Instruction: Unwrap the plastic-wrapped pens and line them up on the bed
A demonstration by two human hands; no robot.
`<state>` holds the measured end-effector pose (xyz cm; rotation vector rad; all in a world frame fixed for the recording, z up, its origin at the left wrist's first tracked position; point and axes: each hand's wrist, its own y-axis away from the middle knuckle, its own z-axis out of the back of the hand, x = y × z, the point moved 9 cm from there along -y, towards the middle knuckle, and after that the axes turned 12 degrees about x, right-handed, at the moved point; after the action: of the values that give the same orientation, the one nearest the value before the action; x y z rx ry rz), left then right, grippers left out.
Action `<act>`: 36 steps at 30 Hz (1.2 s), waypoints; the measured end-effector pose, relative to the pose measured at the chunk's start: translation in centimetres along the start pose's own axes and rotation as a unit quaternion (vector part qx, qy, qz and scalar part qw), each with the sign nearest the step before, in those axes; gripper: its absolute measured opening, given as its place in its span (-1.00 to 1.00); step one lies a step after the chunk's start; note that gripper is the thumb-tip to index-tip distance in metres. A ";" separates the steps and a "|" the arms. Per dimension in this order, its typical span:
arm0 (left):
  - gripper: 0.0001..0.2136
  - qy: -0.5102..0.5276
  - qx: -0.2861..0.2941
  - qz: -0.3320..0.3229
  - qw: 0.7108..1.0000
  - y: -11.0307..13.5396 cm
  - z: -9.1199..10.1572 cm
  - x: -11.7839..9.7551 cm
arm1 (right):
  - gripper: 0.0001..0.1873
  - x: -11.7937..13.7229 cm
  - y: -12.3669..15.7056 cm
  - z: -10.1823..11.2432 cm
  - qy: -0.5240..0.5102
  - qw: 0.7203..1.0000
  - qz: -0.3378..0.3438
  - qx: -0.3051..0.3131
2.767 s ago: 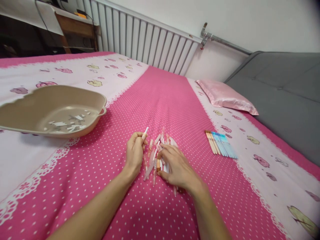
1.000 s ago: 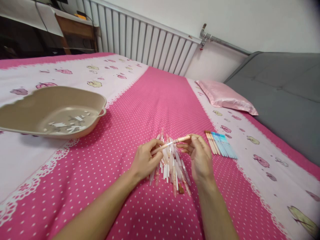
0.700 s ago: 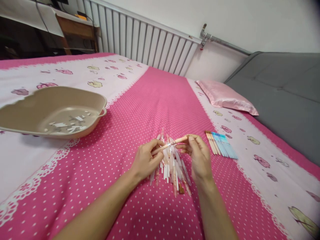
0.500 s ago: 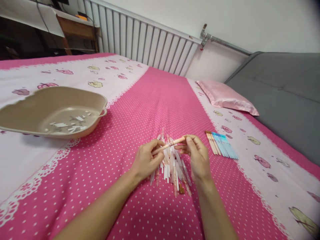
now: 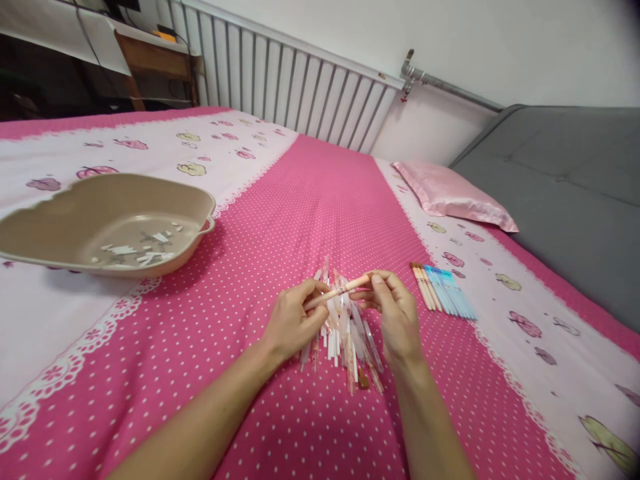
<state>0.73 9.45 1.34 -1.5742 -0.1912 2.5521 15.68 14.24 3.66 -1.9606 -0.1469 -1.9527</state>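
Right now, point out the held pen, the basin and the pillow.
Held pen (image 5: 344,289), head view: the middle of its length.
Basin (image 5: 150,193), head view: the bare inner face of its far wall.
Pillow (image 5: 453,191), head view: the middle of its upper face.

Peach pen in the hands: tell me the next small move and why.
Probably ease the peach pen out of the left hand and lay it beside the row of pens: it looks whole, and that row holds similar peach, brown-ended pens.
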 end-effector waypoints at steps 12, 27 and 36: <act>-0.80 -0.008 -0.003 -0.004 1.000 -0.1 0.0 0.0 | -0.77 -0.1 -0.1 0.1 0.013 1.000 0.012 -0.001; -0.80 -0.017 -0.003 -0.005 1.000 -0.2 0.0 -0.2 | -0.76 -0.6 -0.2 -0.6 0.006 0.999 -0.009 0.043; -0.79 0.020 0.021 -0.041 0.999 -0.3 -0.6 -0.2 | -0.73 -1.7 -0.1 -2.1 -0.009 0.992 -0.068 0.110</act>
<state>1.42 9.71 1.30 -1.5676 -0.1929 2.4436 13.57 13.92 1.94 -1.8679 -0.4907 -1.9092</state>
